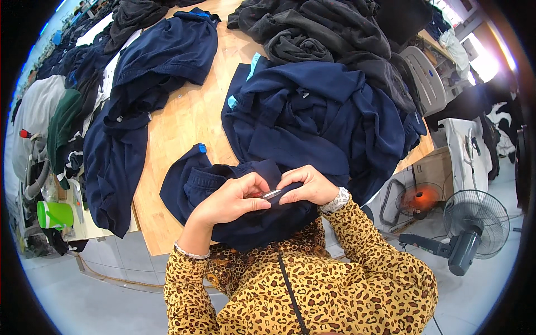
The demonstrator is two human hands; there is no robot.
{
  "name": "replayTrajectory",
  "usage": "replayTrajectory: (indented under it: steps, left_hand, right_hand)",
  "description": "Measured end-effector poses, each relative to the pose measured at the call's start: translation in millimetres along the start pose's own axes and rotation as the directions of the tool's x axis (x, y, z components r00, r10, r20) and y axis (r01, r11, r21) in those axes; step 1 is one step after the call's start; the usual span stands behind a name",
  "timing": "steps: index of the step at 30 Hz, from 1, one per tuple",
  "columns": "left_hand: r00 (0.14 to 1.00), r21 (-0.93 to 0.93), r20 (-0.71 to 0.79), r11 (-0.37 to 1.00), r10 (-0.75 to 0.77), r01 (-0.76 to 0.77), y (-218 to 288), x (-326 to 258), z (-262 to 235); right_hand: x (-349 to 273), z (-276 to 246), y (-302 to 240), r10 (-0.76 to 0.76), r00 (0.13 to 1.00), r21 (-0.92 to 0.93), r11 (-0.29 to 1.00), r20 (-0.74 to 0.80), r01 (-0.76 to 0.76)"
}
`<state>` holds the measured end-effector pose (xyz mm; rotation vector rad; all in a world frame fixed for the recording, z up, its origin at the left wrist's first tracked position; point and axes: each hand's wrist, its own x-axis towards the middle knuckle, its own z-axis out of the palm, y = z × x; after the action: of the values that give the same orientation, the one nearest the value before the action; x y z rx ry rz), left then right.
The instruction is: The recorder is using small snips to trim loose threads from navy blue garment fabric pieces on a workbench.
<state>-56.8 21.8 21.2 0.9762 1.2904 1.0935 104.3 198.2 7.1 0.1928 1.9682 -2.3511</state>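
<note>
A navy garment (240, 230) with a ribbed band and a small blue tag lies over the table's near edge and my lap. Above it, my left hand (235, 196) is closed around a small shiny metal tool (272, 194), which looks like thread snips; its handle is mostly hidden by the fingers. My right hand (310, 187) pinches the navy fabric close beside the tool's tip, thumb and fingers pressed together. The two hands almost meet.
On the wooden table (178, 134) lie a large heap of navy garments (312, 117), black garments (312, 33) behind it and another navy pile (162, 50) at left. A grey fan (474, 223) stands at right. A green bucket (54, 215) is at far left.
</note>
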Motion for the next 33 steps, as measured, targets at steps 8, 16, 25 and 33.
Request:
replayTrajectory:
  steps: [8, 16, 25, 33]
  left_hand:
    - [1.0, -0.033, -0.013, 0.999, 0.007, -0.007, -2, -1, 1]
    - [0.957, -0.303, -0.289, 0.949, -0.007, -0.085, 5, -1, 2]
    - [0.775, 0.641, -0.417, 0.758, 0.474, -0.119, 7, 6, 46]
    - [0.66, 0.696, -0.475, 0.708, 0.582, -0.123, -14, 18, 57]
  right_hand:
    - [0, 1, -1, 0.001, 1.0, -0.011, 1.0, 0.0, -0.001]
    - [0, 1, -2, 0.05, 0.997, -0.008, 0.999, -0.055, -0.051]
    - [-1, 16, -5, -0.174, 0.965, -0.536, 0.843, -0.195, 0.044]
    - [-1, 23, -2, -0.112, 0.944, -0.373, 0.928, -0.311, -0.013]
